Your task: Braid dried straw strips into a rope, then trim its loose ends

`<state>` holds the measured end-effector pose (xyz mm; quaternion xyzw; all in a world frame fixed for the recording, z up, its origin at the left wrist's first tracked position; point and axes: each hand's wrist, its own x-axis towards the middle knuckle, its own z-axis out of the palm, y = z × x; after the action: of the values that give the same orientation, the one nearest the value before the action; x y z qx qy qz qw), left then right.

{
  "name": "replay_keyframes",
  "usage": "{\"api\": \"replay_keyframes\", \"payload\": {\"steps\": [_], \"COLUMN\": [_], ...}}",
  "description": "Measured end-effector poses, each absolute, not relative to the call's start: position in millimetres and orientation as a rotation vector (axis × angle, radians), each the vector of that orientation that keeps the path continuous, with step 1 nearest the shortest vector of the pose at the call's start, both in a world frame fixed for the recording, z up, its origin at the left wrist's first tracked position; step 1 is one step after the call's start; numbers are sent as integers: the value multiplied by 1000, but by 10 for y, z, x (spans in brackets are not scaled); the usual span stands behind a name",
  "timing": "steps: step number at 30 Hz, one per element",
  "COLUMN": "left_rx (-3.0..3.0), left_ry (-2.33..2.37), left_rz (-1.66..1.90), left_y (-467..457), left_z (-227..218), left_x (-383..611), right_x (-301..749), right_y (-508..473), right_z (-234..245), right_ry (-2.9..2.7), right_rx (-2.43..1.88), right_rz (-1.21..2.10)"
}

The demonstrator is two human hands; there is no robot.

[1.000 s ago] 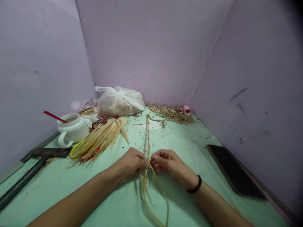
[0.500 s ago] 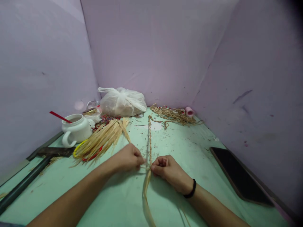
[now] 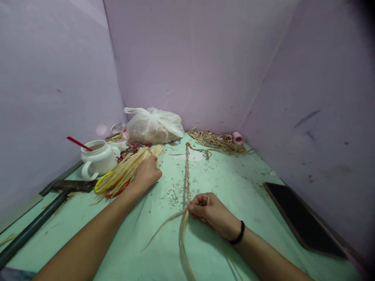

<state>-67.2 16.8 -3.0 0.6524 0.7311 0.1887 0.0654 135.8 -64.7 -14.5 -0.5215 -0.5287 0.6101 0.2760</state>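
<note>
A thin braided straw cord (image 3: 187,171) runs up the middle of the green table (image 3: 228,183), with loose strands (image 3: 175,222) splaying toward me. My right hand (image 3: 212,212), with a black band at the wrist, is closed and pinches the cord where the braid ends. Over to the left, my left hand (image 3: 146,173) rests on the near end of a bundle of pale straw strips (image 3: 125,171), fingers curled onto it; whether it grips a strip is hidden.
A white cup (image 3: 98,158) with a red stick, a white plastic bag (image 3: 154,125), coloured beads (image 3: 133,147), a heap of braided cord (image 3: 218,141) and a pink spool (image 3: 238,137) line the back. A dark hammer (image 3: 43,210) lies left, a black phone (image 3: 301,222) right. Purple walls enclose the table.
My left hand let go of the cord and moved left and away to the straw bundle. One loose strand now lies out to the left. My right hand kept its pinch.
</note>
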Motion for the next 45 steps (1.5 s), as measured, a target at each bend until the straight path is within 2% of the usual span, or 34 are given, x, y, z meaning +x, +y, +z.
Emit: {"api": "replay_keyframes", "payload": {"steps": [7, 11, 15, 17, 21, 23, 25, 29, 31, 38, 45], "left_rx": [1781, 1854, 1723, 1654, 1705, 1756, 1817, 1924, 1904, 1960, 1799], "left_ry": [2173, 2239, 2062, 1972, 2127, 2022, 1780, 1496, 1545, 2031, 2470], "left_rz": [627, 621, 602, 819, 1402, 1505, 1387, 436, 206, 737, 356], "left_y": [136, 155, 152, 131, 80, 57, 31, -6, 4, 105, 162], "left_z": [295, 327, 335, 359, 429, 463, 486, 482, 460, 322, 130], "left_x": [-1169, -1332, -1373, -1361, -1322, -1305, -1293, -1308, -1335, -1265, -989], "right_x": [1372, 1369, 1374, 1377, 1374, 1372, 1373, 1377, 1379, 1384, 1381], "right_y": [-639, -636, -636, -637, -638, -638, -637, -633, -630, -627, -629], "right_z": [-144, -135, -148, -155, -156, -155, -158, -167, -171, -186, -182], "right_ry": [-1431, -1430, -1442, -1448, -1439, -1435, -1437, -1451, -1454, -1476, -1456], "right_rx": [-1417, -1418, -1403, -1395, -1398, -1403, -1397, -1390, -1389, -1376, -1392], "right_rz": [1641, 1639, 1639, 1638, 1636, 1636, 1635, 1631, 1630, 1624, 1634]}}
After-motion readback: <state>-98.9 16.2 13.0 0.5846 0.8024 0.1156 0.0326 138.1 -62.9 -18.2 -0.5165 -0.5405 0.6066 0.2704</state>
